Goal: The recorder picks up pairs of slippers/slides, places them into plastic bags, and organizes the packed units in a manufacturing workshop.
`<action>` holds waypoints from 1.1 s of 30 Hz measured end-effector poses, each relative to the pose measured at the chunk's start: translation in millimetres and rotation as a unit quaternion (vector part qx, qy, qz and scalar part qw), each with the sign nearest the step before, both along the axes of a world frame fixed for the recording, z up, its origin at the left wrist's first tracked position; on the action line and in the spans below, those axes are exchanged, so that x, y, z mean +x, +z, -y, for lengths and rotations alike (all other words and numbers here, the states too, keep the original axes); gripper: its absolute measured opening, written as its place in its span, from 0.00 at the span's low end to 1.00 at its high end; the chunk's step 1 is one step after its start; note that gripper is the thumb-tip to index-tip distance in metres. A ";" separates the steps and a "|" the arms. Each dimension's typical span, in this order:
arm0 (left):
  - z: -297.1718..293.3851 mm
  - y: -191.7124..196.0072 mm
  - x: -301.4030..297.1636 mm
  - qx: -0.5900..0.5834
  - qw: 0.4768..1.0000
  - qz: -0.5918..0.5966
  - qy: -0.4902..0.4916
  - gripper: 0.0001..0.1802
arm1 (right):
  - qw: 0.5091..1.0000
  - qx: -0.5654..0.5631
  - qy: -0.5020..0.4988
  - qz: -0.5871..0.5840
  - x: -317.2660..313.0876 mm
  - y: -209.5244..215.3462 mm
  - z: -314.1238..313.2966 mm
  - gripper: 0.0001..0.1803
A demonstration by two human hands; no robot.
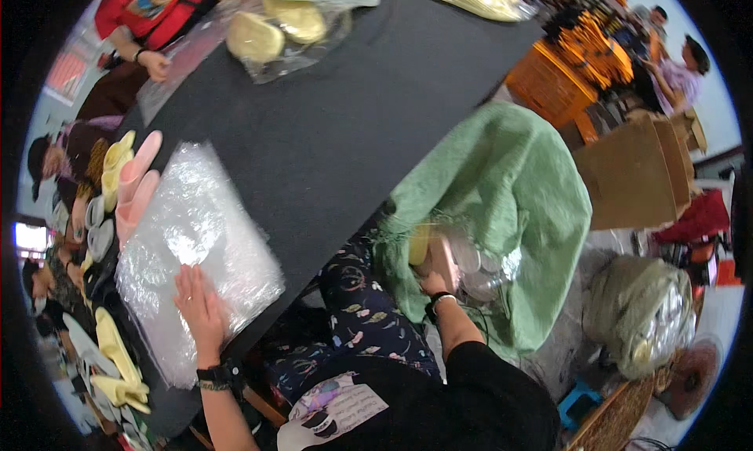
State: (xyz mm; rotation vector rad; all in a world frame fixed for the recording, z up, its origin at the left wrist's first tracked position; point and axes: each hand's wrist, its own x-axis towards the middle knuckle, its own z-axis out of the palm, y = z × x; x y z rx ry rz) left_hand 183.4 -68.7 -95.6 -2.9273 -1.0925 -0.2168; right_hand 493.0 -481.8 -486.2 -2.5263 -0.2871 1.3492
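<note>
Head view: left hand (pixel 201 308) flat, fingers together on plastic bag stack (pixel 192 247), desk (pixel 337 121); right hand (pixel 436 281) at 3 o'clock grips pink insole (pixel 445 259) in green sack (pixel 502 208).

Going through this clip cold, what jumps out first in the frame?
The big black table fills the middle, with a crinkled stack of clear plastic bags at its near left edge under the flat left hand. To the right, the right hand reaches into a large green sack beside the table. Pink and yellow insole-like pieces line the table's left side.
</note>
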 end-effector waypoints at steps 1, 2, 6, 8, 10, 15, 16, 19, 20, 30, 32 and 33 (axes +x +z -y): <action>2.2 4.1 4.1 -0.015 1.000 0.003 0.009 0.30 | 0.999 -0.010 -0.040 -0.007 -7.1 -18.4 1.5 0.29; 3.7 10.7 2.5 -0.022 0.999 0.002 0.030 0.30 | 1.000 0.004 -0.016 -0.002 -13.5 -22.7 -5.6 0.30; 4.5 8.3 -0.7 -0.030 0.999 -0.012 0.036 0.29 | 0.995 0.035 -0.073 0.066 -22.6 -21.1 -12.7 0.33; 3.2 13.0 -8.4 -0.011 0.999 -0.012 0.041 0.29 | 0.977 0.016 -0.132 0.169 -20.9 -3.3 -27.8 0.30; 3.2 16.3 -12.4 -0.003 0.998 -0.025 0.050 0.28 | 0.941 -0.009 -0.195 0.275 -10.4 21.0 -34.1 0.28; -4.8 8.2 -13.9 0.001 0.999 -0.037 0.035 0.28 | 0.831 -0.080 -0.295 0.465 29.4 38.8 -7.2 0.31; -6.2 6.2 -15.0 0.006 0.999 -0.032 0.023 0.28 | 0.858 -0.082 -0.332 0.382 37.8 37.7 6.9 0.32; -6.5 2.9 -15.3 0.009 1.000 -0.024 -0.002 0.29 | 0.765 -0.058 -0.345 0.540 49.3 37.2 39.9 0.31; -7.9 0.1 -17.0 0.011 0.999 -0.034 0.007 0.29 | 0.777 -0.067 -0.398 0.483 50.4 40.6 59.3 0.29; -7.3 -5.2 -4.1 0.011 0.999 -0.031 0.007 0.29 | 0.776 0.085 -0.482 0.398 78.8 18.6 134.4 0.52; -11.1 7.2 -23.1 0.039 0.999 -0.034 0.011 0.30 | 0.843 0.076 -0.438 0.303 79.8 7.6 80.1 0.58; -8.5 37.1 -58.7 0.088 0.994 -0.051 0.038 0.31 | 0.884 0.130 -0.433 0.121 62.3 19.1 12.5 0.58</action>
